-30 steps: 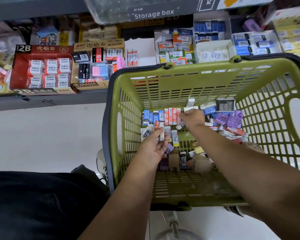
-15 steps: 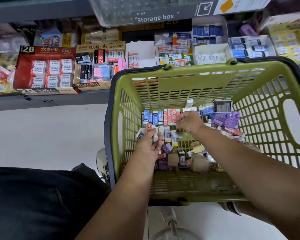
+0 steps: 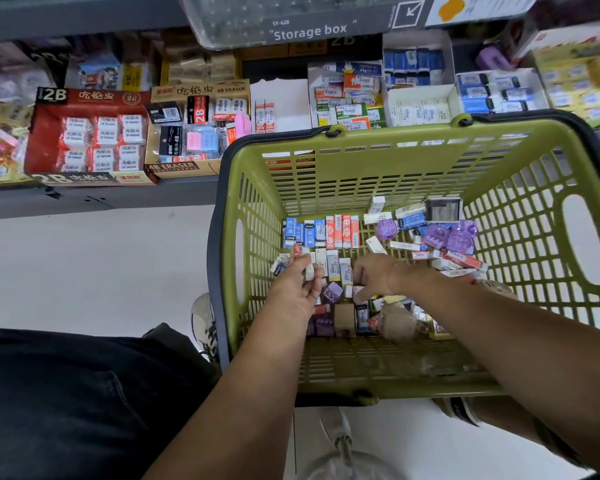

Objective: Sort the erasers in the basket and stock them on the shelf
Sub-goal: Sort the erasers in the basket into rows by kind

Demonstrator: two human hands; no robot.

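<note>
Green slotted plastic basket (image 3: 499, 188), small paper-sleeved erasers (image 3: 326, 232) loose on its floor.
Left hand (image 3: 295, 292) pinches a white eraser (image 3: 309, 271); right hand (image 3: 374, 275) curled over erasers just beside, grip unclear.

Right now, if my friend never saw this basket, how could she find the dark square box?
Look into the green basket in front of the shelf. Go to its far right corner, behind the purple packets. The dark square box sits there, the only blackish square thing among small bright erasers.
</note>
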